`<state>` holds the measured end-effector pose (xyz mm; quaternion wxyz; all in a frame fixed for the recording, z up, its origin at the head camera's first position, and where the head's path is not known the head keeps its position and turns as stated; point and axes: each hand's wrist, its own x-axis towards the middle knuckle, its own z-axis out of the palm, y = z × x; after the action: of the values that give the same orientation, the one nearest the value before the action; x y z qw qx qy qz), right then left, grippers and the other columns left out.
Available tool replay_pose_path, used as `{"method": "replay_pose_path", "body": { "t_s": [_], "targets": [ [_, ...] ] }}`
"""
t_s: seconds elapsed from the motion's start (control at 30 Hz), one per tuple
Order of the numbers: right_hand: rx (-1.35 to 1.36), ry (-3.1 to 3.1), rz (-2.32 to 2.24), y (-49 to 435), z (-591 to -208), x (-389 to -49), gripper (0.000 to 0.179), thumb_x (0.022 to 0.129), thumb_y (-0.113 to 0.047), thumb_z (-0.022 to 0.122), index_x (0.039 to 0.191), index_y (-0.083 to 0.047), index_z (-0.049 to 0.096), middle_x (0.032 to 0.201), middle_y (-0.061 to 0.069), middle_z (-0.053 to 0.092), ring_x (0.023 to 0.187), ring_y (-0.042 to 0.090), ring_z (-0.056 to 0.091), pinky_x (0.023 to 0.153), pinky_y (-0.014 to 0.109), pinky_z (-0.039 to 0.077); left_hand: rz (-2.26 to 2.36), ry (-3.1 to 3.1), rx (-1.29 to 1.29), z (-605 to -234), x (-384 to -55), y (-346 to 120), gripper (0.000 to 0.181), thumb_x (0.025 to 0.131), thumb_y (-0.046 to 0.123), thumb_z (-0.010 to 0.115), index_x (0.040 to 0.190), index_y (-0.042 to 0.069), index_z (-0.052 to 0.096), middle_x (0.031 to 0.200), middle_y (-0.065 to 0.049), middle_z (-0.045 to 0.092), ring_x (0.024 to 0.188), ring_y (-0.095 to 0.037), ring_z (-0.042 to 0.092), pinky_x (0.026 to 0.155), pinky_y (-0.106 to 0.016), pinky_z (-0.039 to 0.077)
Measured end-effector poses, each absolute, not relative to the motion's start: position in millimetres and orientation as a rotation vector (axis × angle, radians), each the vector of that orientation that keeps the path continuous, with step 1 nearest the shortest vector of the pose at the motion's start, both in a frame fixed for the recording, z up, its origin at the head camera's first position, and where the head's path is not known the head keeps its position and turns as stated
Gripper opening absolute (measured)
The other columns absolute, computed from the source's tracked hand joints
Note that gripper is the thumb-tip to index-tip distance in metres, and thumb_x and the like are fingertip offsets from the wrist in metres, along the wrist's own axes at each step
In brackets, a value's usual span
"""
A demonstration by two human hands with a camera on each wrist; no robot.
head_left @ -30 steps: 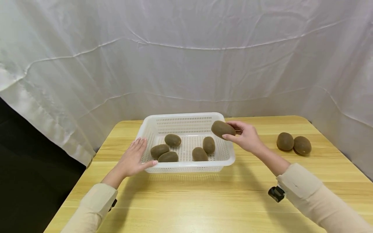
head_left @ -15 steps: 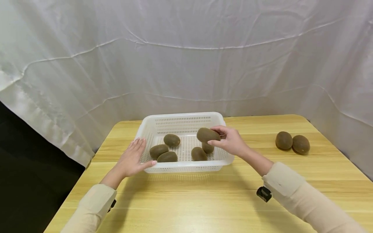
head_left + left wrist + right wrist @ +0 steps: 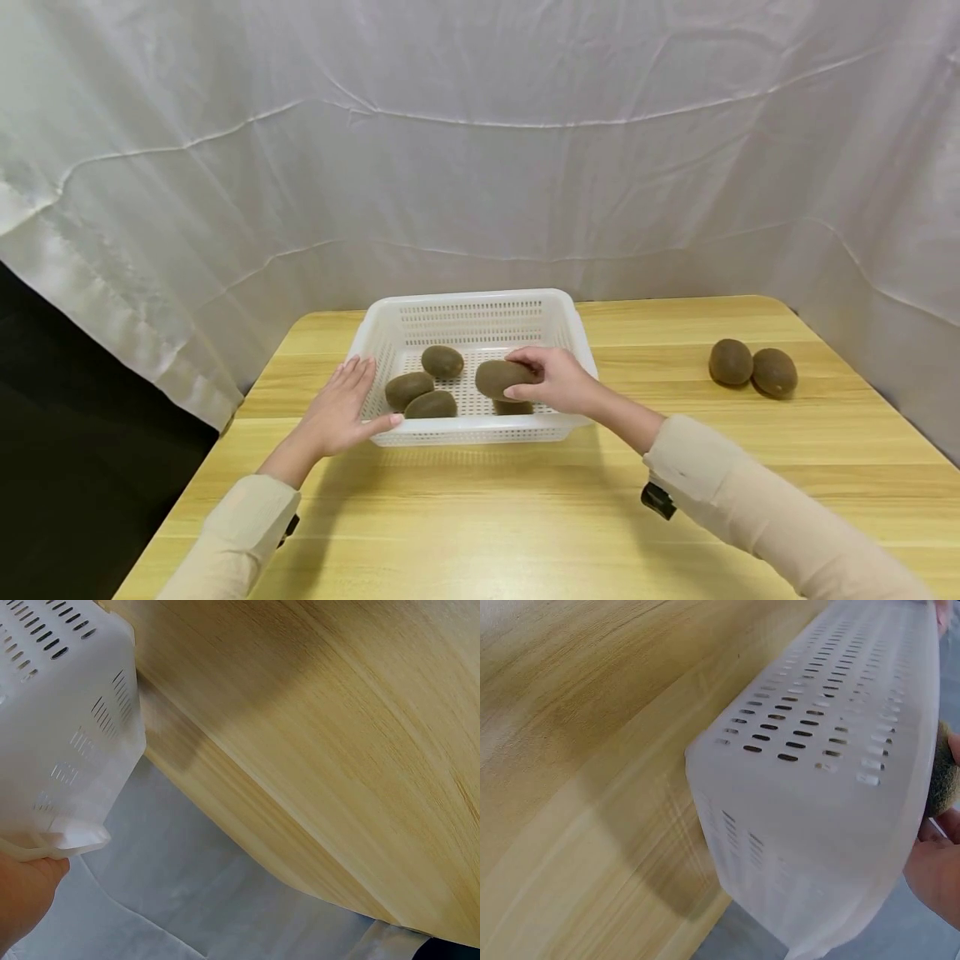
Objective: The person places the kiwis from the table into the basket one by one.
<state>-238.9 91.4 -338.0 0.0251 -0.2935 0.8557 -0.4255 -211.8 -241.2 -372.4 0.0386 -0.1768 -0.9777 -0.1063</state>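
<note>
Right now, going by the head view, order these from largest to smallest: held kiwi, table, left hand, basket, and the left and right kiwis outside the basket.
1. Table
2. Basket
3. Left hand
4. Held kiwi, left outside kiwi, right outside kiwi: too alike to rank, and their nearness to the camera may differ.
</note>
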Motion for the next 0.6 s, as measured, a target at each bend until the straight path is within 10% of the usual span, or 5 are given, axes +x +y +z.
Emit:
{"method": "replay_pose_path", "body": {
  "t_s": [0.6],
  "targets": [
    [-1.099, 2.597, -0.979, 67, -354, -248, 0.034, 0.084, -0.020, 0.067, 0.113, -0.001, 0.063, 0.101, 0.008, 0.068, 0.079, 0.010, 0.055, 0.069, 0.020, 0.046, -0.330, -3.001, -0.539, -372, -211, -240, 0.096, 0.084, 0.059, 0.050, 0.143, -0.010, 0.019, 0.151, -0.026, 0.020, 0.141, -0.042, 0.012, 0.116, -0.051, 0.012]
  ]
}}
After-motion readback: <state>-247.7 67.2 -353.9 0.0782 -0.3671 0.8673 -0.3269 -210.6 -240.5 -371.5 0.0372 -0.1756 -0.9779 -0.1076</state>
